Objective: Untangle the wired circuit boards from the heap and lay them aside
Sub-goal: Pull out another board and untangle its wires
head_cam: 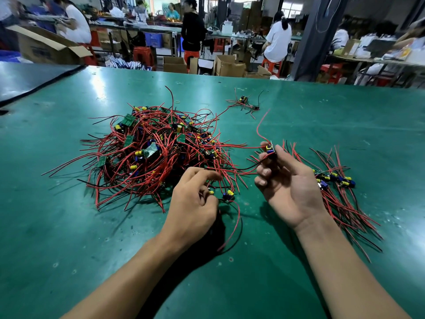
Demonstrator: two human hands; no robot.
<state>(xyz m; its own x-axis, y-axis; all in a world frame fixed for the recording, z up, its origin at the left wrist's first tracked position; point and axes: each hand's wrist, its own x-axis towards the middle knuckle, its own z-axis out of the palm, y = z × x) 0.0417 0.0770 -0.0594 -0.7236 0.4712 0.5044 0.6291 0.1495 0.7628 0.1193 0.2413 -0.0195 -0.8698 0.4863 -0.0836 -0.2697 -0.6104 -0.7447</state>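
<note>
— Right hand: condition?

— Palm up, raised off the green matted worktable, fingers curled. Thumb and forefinger pinch one small wired circuit board at its edges.

— Describe that unit.

— Yellow-topped cylindrical capacitor with a blue component beside it. One thin red lead rises from the board and curves upward. One black lead runs left toward the heap.

— Left hand?

— Knuckles up, at the near edge of the tangled heap of red and black wires and green boards. Its fingers curl down among the red leads, with the forefinger stretched over them. A yellow part shows between thumb and fingers. From where I stand I cannot tell whether it is gripped or only touched.

— Anything loose near it?

— One loose board with yellow and blue parts lies just beside the fingertips. Its red and black leads loop toward the near side of the table.

— Where are the separated units?

— A laid-aside bundle of boards lies on the table to the right of the right hand and partly behind it. Its boards sit close together and its leads fan out roughly parallel. A small separate cluster of boards and wires lies farther back, well apart from the heap.
</note>
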